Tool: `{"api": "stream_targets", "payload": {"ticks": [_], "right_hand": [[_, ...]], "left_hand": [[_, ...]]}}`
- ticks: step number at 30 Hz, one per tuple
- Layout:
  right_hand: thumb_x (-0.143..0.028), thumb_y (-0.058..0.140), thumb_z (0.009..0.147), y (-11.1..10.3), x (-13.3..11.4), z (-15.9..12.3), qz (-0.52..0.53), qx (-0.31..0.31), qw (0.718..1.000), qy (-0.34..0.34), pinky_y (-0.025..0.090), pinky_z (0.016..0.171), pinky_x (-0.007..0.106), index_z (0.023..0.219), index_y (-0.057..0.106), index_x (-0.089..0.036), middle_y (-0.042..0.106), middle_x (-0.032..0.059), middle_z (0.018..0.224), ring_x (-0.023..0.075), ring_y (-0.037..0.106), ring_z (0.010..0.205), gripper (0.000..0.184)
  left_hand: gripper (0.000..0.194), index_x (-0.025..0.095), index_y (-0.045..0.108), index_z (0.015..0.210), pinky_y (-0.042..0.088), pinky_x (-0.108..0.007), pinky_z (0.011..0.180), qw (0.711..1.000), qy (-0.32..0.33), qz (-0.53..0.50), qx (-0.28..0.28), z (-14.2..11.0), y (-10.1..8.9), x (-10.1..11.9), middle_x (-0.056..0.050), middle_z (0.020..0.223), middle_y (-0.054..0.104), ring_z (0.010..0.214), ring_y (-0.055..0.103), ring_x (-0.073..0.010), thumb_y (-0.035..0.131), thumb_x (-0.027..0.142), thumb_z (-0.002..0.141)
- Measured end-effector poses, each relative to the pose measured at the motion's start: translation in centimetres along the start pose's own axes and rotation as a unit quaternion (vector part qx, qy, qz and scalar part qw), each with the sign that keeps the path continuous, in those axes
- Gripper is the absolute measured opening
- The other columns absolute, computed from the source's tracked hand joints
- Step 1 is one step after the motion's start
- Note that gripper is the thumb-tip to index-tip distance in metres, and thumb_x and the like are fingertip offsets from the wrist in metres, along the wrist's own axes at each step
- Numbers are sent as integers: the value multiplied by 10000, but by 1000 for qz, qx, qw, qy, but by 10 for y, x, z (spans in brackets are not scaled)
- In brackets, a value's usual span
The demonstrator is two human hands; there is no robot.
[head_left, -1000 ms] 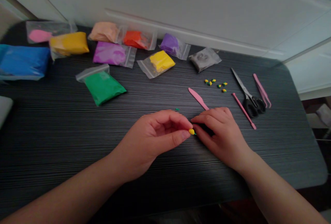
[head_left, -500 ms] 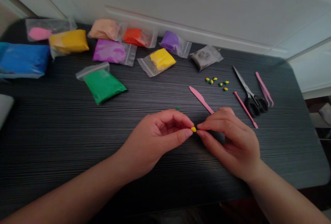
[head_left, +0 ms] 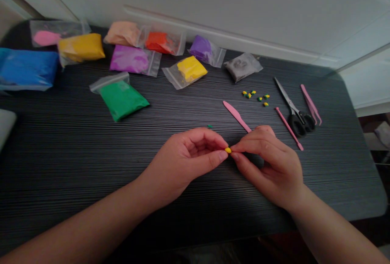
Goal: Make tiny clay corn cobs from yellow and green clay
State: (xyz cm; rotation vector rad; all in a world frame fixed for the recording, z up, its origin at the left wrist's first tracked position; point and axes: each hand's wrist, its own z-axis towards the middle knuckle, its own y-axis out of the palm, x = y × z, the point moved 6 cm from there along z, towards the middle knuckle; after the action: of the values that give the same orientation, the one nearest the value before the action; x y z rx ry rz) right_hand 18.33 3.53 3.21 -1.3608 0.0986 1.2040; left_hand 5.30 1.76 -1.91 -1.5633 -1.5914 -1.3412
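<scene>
Left hand [head_left: 183, 156]: nearly closed at the tips, pinching the small yellow piece [head_left: 228, 150] between thumb and forefinger, with the other fingers loosely curled.
Right hand [head_left: 271, 160]: right of centre, with thumb and forefinger almost together at the right end of the piece; cannot tell whether gripping or just touching it.
Yellow piece: a little right of and below the centre of the frame, between both sets of fingertips, over the dark table [head_left: 76, 162].
Green scrap [head_left: 210, 126]: lying near the centre, just above the left hand.
Two-coloured pieces [head_left: 249, 96]: scattered right of upper centre, yellow with green.
Pink knife [head_left: 236, 114]: right of centre, running down to the right hand.
Step in hand: probably pressing green onto yellow, judging by the scattered pieces.
Next move: seemingly calling for light, even fingertip pressure to seat any green without flattening the yellow; after that, perhaps for lifting the green scrap into place.
</scene>
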Motion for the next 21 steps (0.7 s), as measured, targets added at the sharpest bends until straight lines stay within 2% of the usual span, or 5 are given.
{"api": "stream_targets", "payload": {"ticks": [10, 18, 21], "right_hand": [[-98, 586, 712, 2, -3, 1, -4, -8, 1000, -17, 418, 703, 330, 830, 571, -183, 619, 5, 737, 123, 576, 700, 146], [-111, 579, 722, -5, 6, -1, -26, 2, 1000, 5, 421, 721, 334, 851, 569, -211, 626, 3, 763, 139, 575, 730, 164], [-144, 568, 752, 3, 12, -1, -92, -44, 995, 5, 383, 744, 342, 863, 576, -204, 637, 10, 807, 144, 568, 767, 126]], "left_hand": [[71, 181, 620, 787, 447, -174, 670, 999, 10, 37, -2, 1, -2, 0, 22, 768, 639, 717, 585, -84, 629, 220, 728], [72, 186, 631, 781, 443, -153, 601, 993, 34, 101, 45, 3, -11, 10, 20, 751, 653, 669, 584, -83, 637, 212, 713], [64, 190, 635, 771, 443, -153, 602, 990, 43, 114, 68, 3, -15, 14, 27, 733, 651, 647, 580, -81, 637, 210, 710]]}}
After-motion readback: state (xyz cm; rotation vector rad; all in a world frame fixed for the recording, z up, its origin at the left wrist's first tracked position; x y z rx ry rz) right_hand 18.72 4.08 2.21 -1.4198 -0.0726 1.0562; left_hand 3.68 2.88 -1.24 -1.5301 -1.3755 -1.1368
